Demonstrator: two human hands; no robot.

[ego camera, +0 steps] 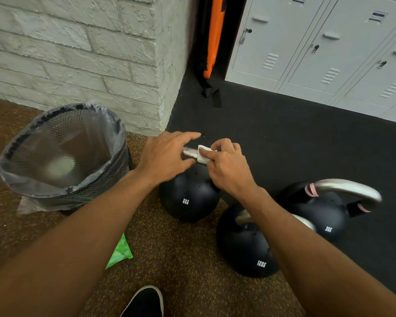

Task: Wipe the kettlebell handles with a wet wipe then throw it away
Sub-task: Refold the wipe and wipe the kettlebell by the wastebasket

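Three black kettlebells stand on the floor. On the silver handle [189, 153] of the nearest 8 kg kettlebell [189, 197], my right hand [229, 167] wraps a folded white wet wipe [202, 154]. My left hand [167, 156] hovers over the handle's left end with its fingers stretched out, the palm hiding that end. A 12 kg kettlebell [245, 248] sits under my right forearm. Another 8 kg kettlebell [325, 211] with pink bands on its handle stands to the right.
A black mesh bin [62, 156] with a clear liner stands at the left by a white brick wall [89, 53]. A green wipes packet [121, 252] lies on the floor under my left forearm. Grey lockers [329, 53] line the back right. My shoe [144, 303] shows at the bottom.
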